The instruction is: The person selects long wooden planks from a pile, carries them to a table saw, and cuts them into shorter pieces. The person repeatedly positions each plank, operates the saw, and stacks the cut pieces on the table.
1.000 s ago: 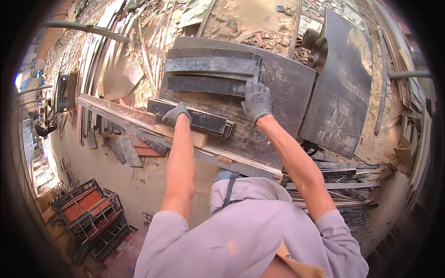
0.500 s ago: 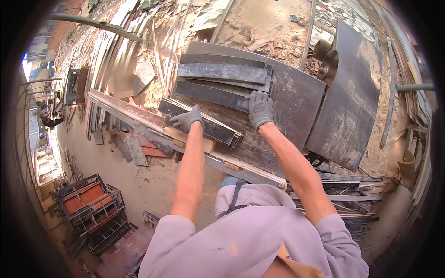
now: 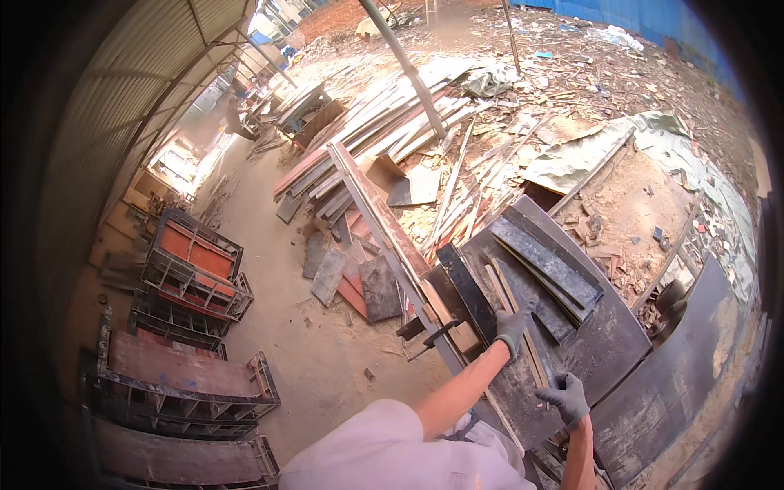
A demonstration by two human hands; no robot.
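Note:
My left hand, in a grey glove, closes round the middle of a narrow stack of wooden strips with pale edges, which stands over the dark work table. At the near end of the strips is my gloved right hand, its thumb stretched out apart from the fingers; whether it presses on the end is hard to see. Left of the stack lies a long black board beside the table's fence. Further across, several dark strips lie in an overlapping pile.
A long wooden rail runs along the table's left side, with a clamp on it. Offcuts lie on the ground beyond. Metal frames with red panels stand at left. A dark sheet leans at right.
The view has swung to the left. My right hand has left the dark pile and come to the near end of the strips, which are now turned pale edges up in my left hand.

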